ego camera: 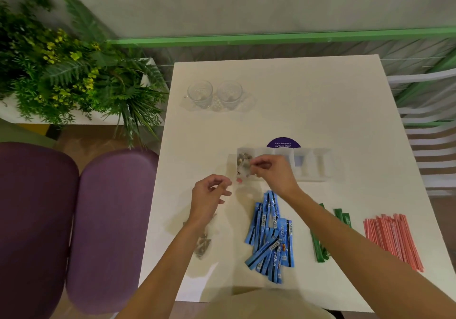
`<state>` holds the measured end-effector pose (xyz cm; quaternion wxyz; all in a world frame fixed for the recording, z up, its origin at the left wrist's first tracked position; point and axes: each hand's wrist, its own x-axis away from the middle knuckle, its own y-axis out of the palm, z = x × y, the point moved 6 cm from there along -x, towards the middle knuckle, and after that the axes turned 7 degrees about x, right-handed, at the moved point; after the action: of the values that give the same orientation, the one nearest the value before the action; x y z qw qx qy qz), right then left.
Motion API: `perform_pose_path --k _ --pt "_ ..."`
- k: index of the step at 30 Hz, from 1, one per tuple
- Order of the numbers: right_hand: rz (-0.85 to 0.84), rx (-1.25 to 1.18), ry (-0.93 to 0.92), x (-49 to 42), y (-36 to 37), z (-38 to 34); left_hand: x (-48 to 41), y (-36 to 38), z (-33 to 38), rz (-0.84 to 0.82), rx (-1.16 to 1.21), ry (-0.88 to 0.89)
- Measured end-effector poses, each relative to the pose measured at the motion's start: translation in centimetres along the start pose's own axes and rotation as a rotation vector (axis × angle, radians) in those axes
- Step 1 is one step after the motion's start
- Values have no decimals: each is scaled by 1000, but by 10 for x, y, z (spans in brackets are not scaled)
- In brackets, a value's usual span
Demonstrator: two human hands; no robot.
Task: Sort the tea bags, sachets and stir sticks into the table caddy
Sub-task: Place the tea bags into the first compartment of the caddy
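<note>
A clear plastic caddy (311,163) with several compartments stands mid-table. My right hand (274,173) pinches a tea bag (243,164) at the caddy's leftmost compartment, and the bag's pink tag (238,180) dangles below it. My left hand (209,196) hovers just left of the tag, fingers loosely curled and apart, with nothing visible in it. More tea bags (202,243) lie under my left forearm. Blue sachets (269,234) are piled in the middle. Green sachets (320,247) lie to their right, partly hidden by my right arm. Pink stir sticks (392,239) lie at the right.
Two glass cups (200,94) stand at the table's far left. A purple round sticker (283,143) shows behind the caddy. Purple chairs (108,220) and a planter of greenery (69,72) flank the table's left side. A white slatted chair (434,133) is on the right.
</note>
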<state>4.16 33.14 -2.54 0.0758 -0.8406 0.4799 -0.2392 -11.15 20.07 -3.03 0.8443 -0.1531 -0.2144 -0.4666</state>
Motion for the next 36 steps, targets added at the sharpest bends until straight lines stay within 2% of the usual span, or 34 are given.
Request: perform_pose_path --k 5,11,16,22,27,31,33,36 --pt "57 216 -77 -28 -8 -4 -4 -13 -8 36 -54 -33" --pt "-102 617 -213 -30 9 -1 -6 -19 -21 41 -81 -60" --pt "-74 800 -342 -18 15 -2 -8 -24 -27 56 -110 -57" --pt "-163 1052 -293 -18 29 15 -8 -39 -31 103 -110 -41" --pt "-142 1023 -295 -19 27 11 -2 -61 -36 129 -199 -12" --pt "-18 844 -434 -8 17 -3 7 -79 -43 149 -407 39" --pt "36 752 -485 2 12 -9 10 -84 -53 115 -459 32" --pt "13 651 -513 18 14 -15 12 -81 -65 10 -616 39"
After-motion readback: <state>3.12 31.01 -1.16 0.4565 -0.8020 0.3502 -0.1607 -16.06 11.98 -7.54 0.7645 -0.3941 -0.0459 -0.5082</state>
